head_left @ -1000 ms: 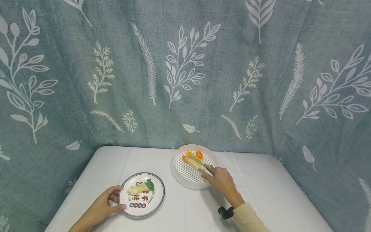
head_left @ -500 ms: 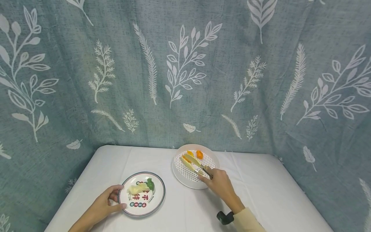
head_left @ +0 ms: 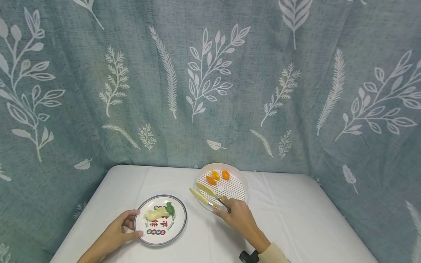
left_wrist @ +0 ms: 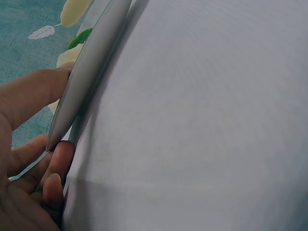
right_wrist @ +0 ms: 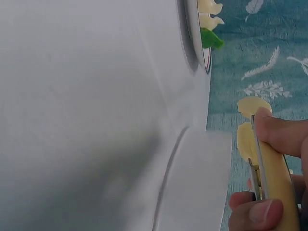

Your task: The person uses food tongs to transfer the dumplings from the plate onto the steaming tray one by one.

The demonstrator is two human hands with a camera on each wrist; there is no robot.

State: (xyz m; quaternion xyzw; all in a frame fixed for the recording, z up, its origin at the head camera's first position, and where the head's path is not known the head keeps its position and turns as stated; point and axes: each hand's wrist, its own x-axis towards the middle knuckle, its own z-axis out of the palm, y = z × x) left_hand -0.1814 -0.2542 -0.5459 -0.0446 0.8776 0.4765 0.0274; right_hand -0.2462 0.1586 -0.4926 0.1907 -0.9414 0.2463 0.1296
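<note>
My left hand (head_left: 113,232) grips the near-left rim of a round white plate (head_left: 174,228) with printed characters. In the left wrist view, the thumb lies over the plate's rim (left_wrist: 96,72) and fingers show below it. On the plate lie pale yellow pieces (head_left: 154,214) and a green piece (head_left: 170,208). My right hand (head_left: 241,219) holds tongs (head_left: 205,190) with pale yellow tips. Their arms stand apart, nothing between them, over the left edge of a round white perforated tray (head_left: 241,179). Orange pieces (head_left: 211,180) (head_left: 225,175) and a yellow piece (head_left: 215,175) lie in the tray.
A white cloth (head_left: 289,212) covers the table. The tray stands near its back edge, right of the plate. A blue-green curtain (head_left: 158,91) with white leaf prints hangs behind and at both sides. A black device (head_left: 249,256) sits at the right wrist.
The right hand has drawn the tongs left and toward the person, from over the orange pieces to the tray's left edge. The lower orange piece lies free of the tongs. The left hand stays put.
</note>
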